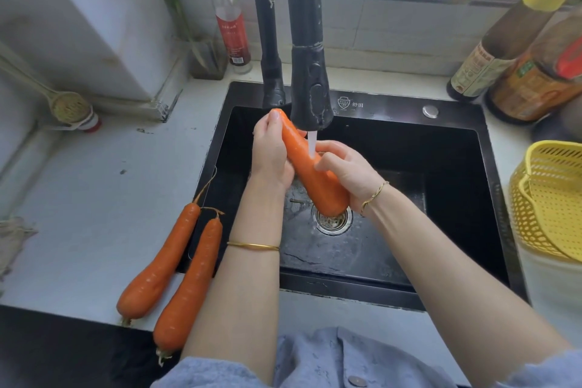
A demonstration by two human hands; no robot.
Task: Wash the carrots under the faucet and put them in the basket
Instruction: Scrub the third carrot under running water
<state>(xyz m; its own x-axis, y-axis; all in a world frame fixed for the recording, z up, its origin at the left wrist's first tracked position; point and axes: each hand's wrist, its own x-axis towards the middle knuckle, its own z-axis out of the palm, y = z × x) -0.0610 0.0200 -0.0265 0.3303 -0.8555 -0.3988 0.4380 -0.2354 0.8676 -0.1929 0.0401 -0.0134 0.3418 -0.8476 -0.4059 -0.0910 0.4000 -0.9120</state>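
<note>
Head view, carrot [310, 173] under faucet [310, 72], left hand [272, 151] fingers curled round tip, right hand [348, 173] gripping thick end, above sink [456, 167].

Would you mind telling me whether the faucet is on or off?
On: a white stream runs from the faucet head onto the carrot held beneath it.

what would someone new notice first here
The left hand and right hand grip a fat carrot under the running black faucet, over the dark sink. Two more carrots lie on the counter at the sink's left edge, and a yellow basket stands at the far right.
</note>
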